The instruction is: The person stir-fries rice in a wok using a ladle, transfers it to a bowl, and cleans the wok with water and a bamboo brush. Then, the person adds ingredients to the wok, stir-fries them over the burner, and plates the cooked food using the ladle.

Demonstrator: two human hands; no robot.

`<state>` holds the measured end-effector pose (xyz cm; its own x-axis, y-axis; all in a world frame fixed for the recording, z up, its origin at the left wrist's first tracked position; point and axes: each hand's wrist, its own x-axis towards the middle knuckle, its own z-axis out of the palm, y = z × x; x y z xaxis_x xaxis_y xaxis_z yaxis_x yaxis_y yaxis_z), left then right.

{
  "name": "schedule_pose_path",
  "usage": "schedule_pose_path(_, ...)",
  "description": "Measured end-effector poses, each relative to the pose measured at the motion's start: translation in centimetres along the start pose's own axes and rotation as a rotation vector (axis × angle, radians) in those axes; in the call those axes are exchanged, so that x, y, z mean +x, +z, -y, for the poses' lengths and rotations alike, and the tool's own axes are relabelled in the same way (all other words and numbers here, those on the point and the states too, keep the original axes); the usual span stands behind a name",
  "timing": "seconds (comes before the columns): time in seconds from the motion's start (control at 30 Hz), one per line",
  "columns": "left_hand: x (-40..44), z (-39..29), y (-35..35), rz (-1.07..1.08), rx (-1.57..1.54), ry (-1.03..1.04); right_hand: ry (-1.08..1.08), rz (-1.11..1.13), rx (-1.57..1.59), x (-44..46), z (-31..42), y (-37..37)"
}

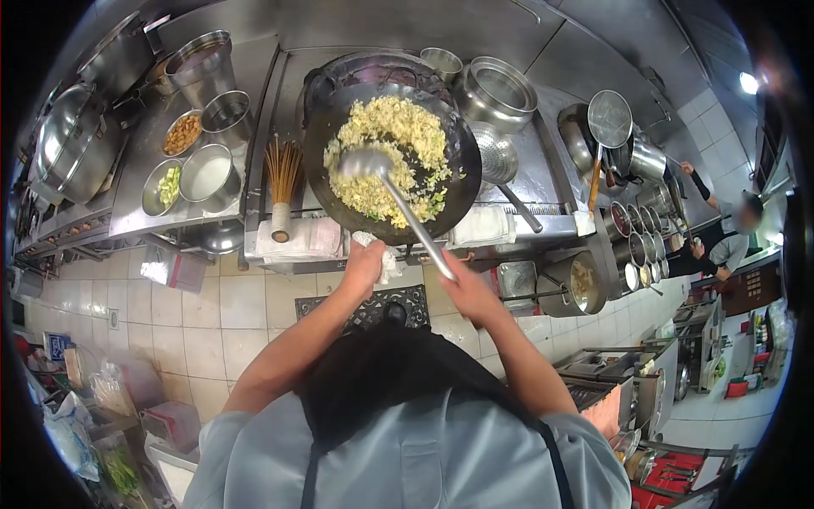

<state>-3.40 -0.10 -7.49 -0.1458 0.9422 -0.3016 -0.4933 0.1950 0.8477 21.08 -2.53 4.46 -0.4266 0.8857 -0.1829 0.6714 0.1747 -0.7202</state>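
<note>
- Person's grey shirt (356,454), black apron (390,365).
- Left hand (363,265): clamped on white cloth (391,268) at wok's (465,182) near edge.
- Right hand (466,290): wrapped around metal ladle (412,215) over rice (381,114).

Before us, a steel bench (540,174) bears a bamboo brush (282,180), folded cloths (483,227), a skimmer (492,154) and a round pot (498,109).

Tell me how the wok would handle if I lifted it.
The wok is probably heavy, being wide and loaded with rice. Its curved bowl could rock or tip if pushed. The rice looks loose, so it would likely slide toward whichever side dips.
</note>
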Motion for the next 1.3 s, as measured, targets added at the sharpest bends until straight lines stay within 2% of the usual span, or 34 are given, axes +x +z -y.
schedule_pose_path(0.07, -1.3, -1.8, 0.9, -0.057, -0.047, -0.070, 0.174, 0.109, 0.084, -5.3, 1.2, -2.2)
schedule_pose_path(0.13, -2.3, -2.0, 1.9, -0.187, -0.157, -0.113, 0.110, 0.021, -0.012, -6.8, -4.0, -3.3)
schedule_pose_path(0.2, -4.1, -4.3, 3.0, -0.173, -0.234, -0.227, 0.155, -0.007, -0.036, -6.1, -4.2, -3.9)
schedule_pose_path(0.23, -4.2, -5.0, 3.6, -0.160, -0.273, -0.276, 0.218, 0.011, -0.025, -3.1, -1.0, -5.5)
schedule_pose_path(0.33, -2.4, -2.6, 3.0, -0.067, -0.302, -0.051, 0.290, 0.046, 0.049, 4.4, 3.0, -5.4)
schedule_pose_path(0.37, -0.9, -0.2, 1.3, -0.056, -0.316, -0.063, 0.290, 0.054, 0.090, 5.9, 3.4, -5.3)
schedule_pose_path(0.4, -1.3, -2.9, 3.4, -0.184, -0.336, -0.079, 0.258, 0.120, 0.094, 6.3, 3.6, -6.0)
schedule_pose_path(0.47, 1.7, -4.0, 3.7, -0.088, -0.396, -0.075, 0.197, 0.260, 0.088, 5.2, 4.2, -8.5)
schedule_pose_path(0.5, 2.9, -6.6, 5.0, -0.092, -0.378, -0.098, 0.237, 0.381, 0.151, 4.9, 4.4, -10.8)
schedule_pose_path(0.53, 4.8, -9.8, 6.5, -0.102, -0.363, -0.123, 0.271, 0.381, 0.146, 5.8, 4.3, -12.6)
schedule_pose_path(0.6, 12.5, -8.6, 5.6, -0.075, -0.420, -0.135, 0.362, 0.381, 0.147, 7.6, 3.7, -15.2)
schedule_pose_path(0.63, 13.1, -9.0, 6.0, -0.103, -0.400, -0.145, 0.280, 0.297, 0.134, 9.6, 2.0, -14.9)
schedule_pose_path(0.67, 13.5, -9.1, 6.6, -0.131, -0.378, -0.160, 0.340, 0.214, 0.123, 11.2, 0.7, -14.4)
schedule_pose_path(0.7, 14.3, -9.9, 7.2, -0.153, -0.357, -0.163, 0.297, 0.179, 0.080, 11.5, 1.7, -14.4)
schedule_pose_path(0.73, 11.5, -10.2, 7.7, -0.153, -0.370, -0.189, 0.249, 0.144, 0.038, 11.8, 2.2, -14.7)
schedule_pose_path(0.8, 5.8, -11.1, 9.0, -0.154, -0.395, -0.241, -0.017, 0.107, 0.016, 9.6, 0.4, -17.0)
schedule_pose_path(0.87, 3.6, -13.0, 10.1, -0.176, -0.395, -0.266, 0.129, 0.258, 0.174, 6.9, 1.8, -21.5)
schedule_pose_path(0.93, 4.5, -16.5, 10.8, -0.224, -0.332, -0.336, 0.379, 0.462, 0.344, 6.6, 2.9, -24.9)
schedule_pose_path(0.97, 6.7, -16.4, 11.2, -0.296, -0.406, -0.288, 0.331, 0.494, 0.327, 8.0, 2.5, -24.8)
schedule_pose_path(1.0, 11.0, -12.8, 7.4, -0.162, -0.401, -0.248, 0.279, 0.518, 0.311, 10.1, 1.6, -24.4)
schedule_pose_path(1.03, 13.0, -9.7, 5.8, -0.141, -0.389, -0.168, 0.238, 0.491, 0.222, 13.0, -0.9, -22.6)
schedule_pose_path(1.1, 12.8, -7.3, 6.5, -0.204, -0.379, -0.097, 0.204, 0.245, 0.092, 16.8, -1.0, -19.1)
schedule_pose_path(1.17, 7.6, -5.4, 8.4, -0.253, -0.317, -0.100, 0.145, 0.214, 0.147, 17.0, 0.3, -18.5)
schedule_pose_path(1.23, 4.5, -7.8, 9.4, -0.216, -0.278, -0.294, 0.064, 0.195, 0.152, 15.7, 0.5, -19.2)
schedule_pose_path(1.27, 3.5, -8.8, 11.0, -0.365, -0.445, -0.328, 0.123, 0.274, 0.160, 14.1, 0.8, -20.7)
schedule_pose_path(1.3, 2.7, -11.6, 12.3, -0.360, -0.327, -0.260, 0.178, 0.351, 0.164, 12.6, 1.5, -22.7)
